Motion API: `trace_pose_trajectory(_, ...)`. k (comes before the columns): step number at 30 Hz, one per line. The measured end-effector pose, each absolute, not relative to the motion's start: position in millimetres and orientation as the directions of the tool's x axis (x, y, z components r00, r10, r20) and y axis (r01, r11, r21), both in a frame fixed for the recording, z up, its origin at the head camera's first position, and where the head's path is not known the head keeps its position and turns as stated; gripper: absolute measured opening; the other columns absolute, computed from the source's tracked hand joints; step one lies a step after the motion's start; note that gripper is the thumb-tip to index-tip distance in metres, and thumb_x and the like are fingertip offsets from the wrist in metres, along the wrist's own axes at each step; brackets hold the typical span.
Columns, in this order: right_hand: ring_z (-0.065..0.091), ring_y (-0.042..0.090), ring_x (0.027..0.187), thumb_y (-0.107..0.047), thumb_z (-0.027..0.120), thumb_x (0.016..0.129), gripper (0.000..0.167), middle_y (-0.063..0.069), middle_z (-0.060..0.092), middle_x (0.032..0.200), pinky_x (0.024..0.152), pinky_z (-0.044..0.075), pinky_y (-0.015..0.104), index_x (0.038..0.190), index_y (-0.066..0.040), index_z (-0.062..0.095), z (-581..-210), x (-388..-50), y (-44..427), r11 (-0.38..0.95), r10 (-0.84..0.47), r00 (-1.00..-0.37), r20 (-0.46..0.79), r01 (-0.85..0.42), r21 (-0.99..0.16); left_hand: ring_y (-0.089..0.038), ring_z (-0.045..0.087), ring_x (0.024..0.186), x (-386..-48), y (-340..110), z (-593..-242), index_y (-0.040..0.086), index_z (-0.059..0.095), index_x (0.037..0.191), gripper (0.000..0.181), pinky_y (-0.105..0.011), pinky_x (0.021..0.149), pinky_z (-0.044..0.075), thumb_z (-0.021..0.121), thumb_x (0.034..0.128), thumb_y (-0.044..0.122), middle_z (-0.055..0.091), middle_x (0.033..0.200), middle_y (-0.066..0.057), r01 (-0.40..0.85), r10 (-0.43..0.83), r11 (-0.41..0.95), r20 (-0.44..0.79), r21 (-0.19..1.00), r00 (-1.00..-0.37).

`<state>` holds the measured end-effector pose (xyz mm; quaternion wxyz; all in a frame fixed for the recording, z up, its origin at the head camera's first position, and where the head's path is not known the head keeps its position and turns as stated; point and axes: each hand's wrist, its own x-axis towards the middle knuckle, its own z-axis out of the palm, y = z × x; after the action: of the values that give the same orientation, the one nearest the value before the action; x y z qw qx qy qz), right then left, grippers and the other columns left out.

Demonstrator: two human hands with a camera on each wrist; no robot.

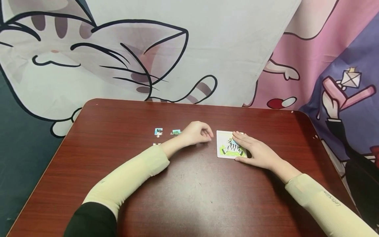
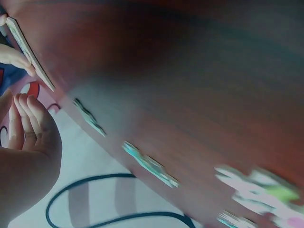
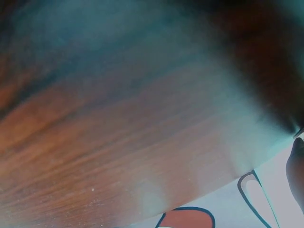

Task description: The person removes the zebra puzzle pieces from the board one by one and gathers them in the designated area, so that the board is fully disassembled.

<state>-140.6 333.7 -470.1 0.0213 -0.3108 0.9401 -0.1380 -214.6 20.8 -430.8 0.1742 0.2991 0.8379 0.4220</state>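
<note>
A square white-edged board (image 1: 222,152) with a zebra picture lies on the table, seen edge-on as a thin board (image 2: 33,56) in the left wrist view. On its right part rests my right hand (image 1: 260,153), fingers extended over the picture and thumb near the lower edge. To the board's left, my left hand (image 1: 196,133) is just above the table with fingers loosely bent; nothing shows in it. Small picture pieces (image 1: 158,132), (image 1: 176,132) lie beyond the left forearm, which partly covers them. The left wrist view shows several pieces (image 2: 149,164) beside my left hand (image 2: 31,137).
The reddish-brown table (image 1: 189,197) fills the lower view. Behind it hangs a white cloth (image 1: 231,42) with a cartoon cat, and a pink and purple printed cloth (image 1: 319,62) is at the right. Something dark (image 1: 361,187) stands beyond the table's right edge.
</note>
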Motion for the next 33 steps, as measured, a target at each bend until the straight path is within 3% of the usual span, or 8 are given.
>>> trace_pose_trajectory(10, 0.043, 0.036, 0.155, -0.04, 0.083, 0.091, 0.084, 0.014, 0.045, 0.167, 0.133, 0.022, 0.032, 0.158, -0.005, 0.048, -471.0, -141.0, 334.8, 0.74, -0.612, -0.786, 0.085, -0.607, -0.288, -0.011, 0.071, 0.08, -221.4, 67.5, -433.1, 0.003, 0.08, 0.097, 0.006, -0.011, 0.07, 0.049, 0.078, 0.091, 0.004, 0.08, 0.094, -0.012, 0.38, 0.67, 0.477, -0.049, 0.792, -0.741)
trace_pose_trajectory(33, 0.044, 0.037, 0.154, -0.036, 0.082, 0.091, 0.084, 0.016, 0.046, 0.166, 0.133, 0.025, 0.038, 0.159, -0.003, 0.046, -467.7, -140.6, 335.8, 0.725, -0.631, -0.769, 0.104, -0.632, -0.274, -0.008, 0.072, 0.089, -219.7, 99.5, -442.4, 0.009, 0.079, 0.106, 0.016, -0.013, 0.078, 0.049, 0.079, 0.0893, 0.009, 0.081, 0.099, -0.003, 0.412, 0.66, 0.594, -0.127, 0.691, -0.74)
